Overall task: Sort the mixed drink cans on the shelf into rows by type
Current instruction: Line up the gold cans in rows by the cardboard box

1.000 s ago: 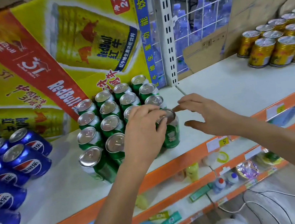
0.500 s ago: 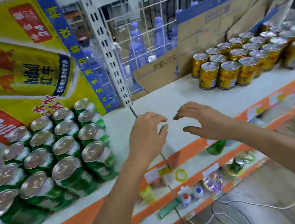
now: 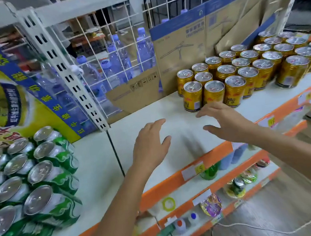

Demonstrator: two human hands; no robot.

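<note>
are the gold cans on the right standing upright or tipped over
Upright: the gold cans all show silver tops facing up, bases on the shelf.

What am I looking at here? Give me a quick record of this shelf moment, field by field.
setting: shop shelf, white top, orange front edge
left side: green cans, standing, packed in rows
right side: gold cans, standing, packed in rows
hands: left hand and right hand, both open, holding nothing, over the bare stretch between the groups
behind: water bottles past a wire grid; cardboard box
</note>
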